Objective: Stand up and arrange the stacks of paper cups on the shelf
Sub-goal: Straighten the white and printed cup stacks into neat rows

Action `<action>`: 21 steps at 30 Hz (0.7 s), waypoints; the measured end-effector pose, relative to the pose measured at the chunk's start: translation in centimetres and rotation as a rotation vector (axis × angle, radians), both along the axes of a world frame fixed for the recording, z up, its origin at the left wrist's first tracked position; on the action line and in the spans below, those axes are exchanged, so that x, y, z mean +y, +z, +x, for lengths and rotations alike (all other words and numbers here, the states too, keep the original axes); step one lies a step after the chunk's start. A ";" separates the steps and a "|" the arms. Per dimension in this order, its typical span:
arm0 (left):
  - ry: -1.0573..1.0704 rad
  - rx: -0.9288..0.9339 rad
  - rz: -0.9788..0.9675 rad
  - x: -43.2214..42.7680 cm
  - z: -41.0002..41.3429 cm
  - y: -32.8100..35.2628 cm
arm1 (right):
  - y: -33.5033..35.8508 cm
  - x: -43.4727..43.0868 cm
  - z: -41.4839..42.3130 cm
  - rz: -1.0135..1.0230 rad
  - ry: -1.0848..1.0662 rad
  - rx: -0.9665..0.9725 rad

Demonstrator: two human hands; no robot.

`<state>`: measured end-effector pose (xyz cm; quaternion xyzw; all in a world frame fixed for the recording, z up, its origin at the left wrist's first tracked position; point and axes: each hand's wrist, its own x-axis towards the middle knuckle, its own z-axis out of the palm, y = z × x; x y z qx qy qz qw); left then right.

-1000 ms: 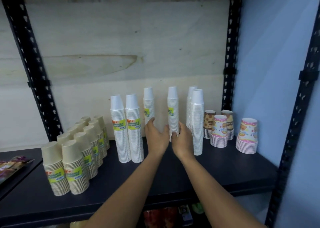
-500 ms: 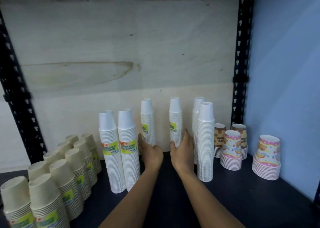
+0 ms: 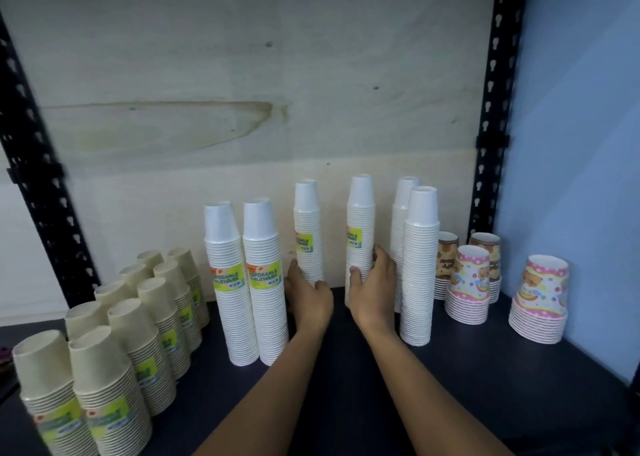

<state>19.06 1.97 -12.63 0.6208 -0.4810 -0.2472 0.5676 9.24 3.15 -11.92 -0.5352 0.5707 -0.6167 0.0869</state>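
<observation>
A left stack (image 3: pixel 307 227) and a right stack (image 3: pixel 360 220) of white paper cups stand upright, apart, at the far side of the dark shelf (image 3: pixel 450 386), close to the plywood back (image 3: pixel 242 75). The left hand (image 3: pixel 308 300) curls round the lower part of the left stack; the right hand (image 3: pixel 372 289) clasps the lower part of the right stack. Just left and nearer stand two labelled white stacks (image 3: pixel 265 282), touching each other. Just right stand two plain white stacks (image 3: pixel 419 265). Beige cup stacks (image 3: pixel 138 334) run in two rows on the left. Short patterned cup stacks (image 3: pixel 469 282) sit on the right, near the blue wall (image 3: pixel 581 144).
</observation>
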 end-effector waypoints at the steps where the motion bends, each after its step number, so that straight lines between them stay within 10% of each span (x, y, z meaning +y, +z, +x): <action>1: -0.008 -0.017 -0.019 0.5 0.0 0.2 | 0.3 0.6 0.1 -0.007 0.001 0.006; 21: -0.191 -0.137 -0.298 17.0 2.4 1.1 | 1.6 14.8 0.2 -0.081 0.202 -0.094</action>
